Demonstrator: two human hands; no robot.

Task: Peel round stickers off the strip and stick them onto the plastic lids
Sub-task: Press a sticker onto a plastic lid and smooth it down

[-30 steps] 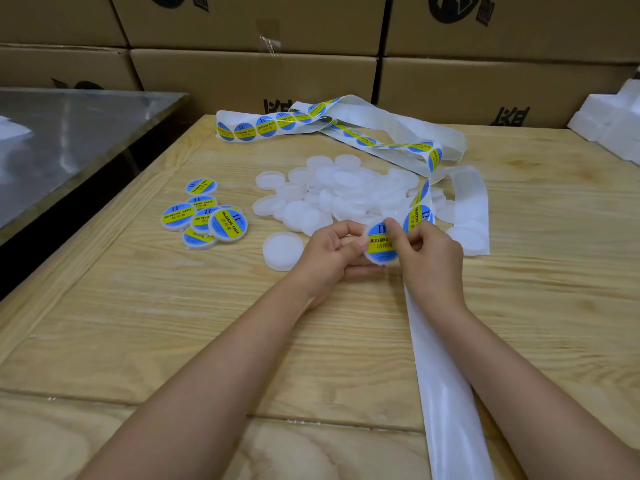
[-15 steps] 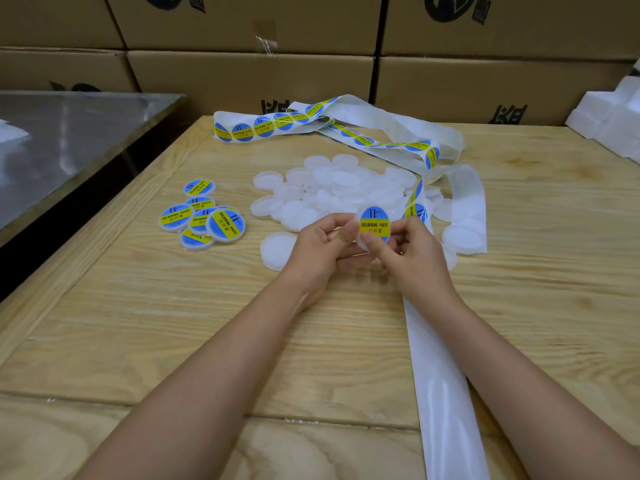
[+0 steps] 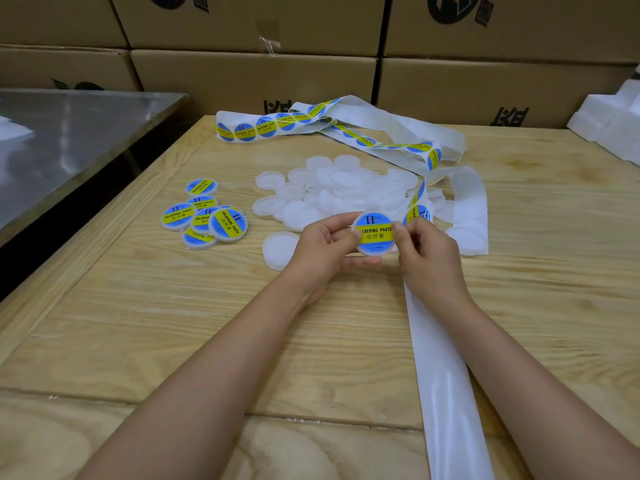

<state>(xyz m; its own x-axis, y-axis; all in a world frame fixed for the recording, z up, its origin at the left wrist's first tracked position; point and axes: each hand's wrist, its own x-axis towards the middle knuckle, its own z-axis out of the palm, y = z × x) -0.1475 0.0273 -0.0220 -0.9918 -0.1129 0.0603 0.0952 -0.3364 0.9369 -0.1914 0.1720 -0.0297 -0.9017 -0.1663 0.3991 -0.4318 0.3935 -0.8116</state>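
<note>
Since half a second ago the round sticker [image 3: 375, 229] has gone from hanging between the fingertips to lying flat on a lid [image 3: 376, 252], which now faces the camera at mid-frame with its white rim showing all round the blue and yellow label. The left hand [image 3: 322, 244] curls thumb and fingers round the lid's left edge; the right hand [image 3: 427, 251] pinches the right edge, thumb on the sticker's face.

The glossy white strip [image 3: 446, 375] runs from the lower right of the frame up under the right hand, loops behind the pile of plain lids [image 3: 346, 192] and ends at upper centre, where stickers are still on it. Whether the right hand also grips it I cannot tell.

One translucent lid [image 3: 278, 249] lies just left of the left hand. Labelled lids [image 3: 207, 218] overlap at centre left, well apart from the pile.

The wooden table [image 3: 173, 323] is pale and grained – bare boards fill the lower frame around both forearms. Its left edge borders a dark gap beside a metal table [image 3: 69, 133]; cardboard boxes [image 3: 242, 74] stand along its far edge.
</note>
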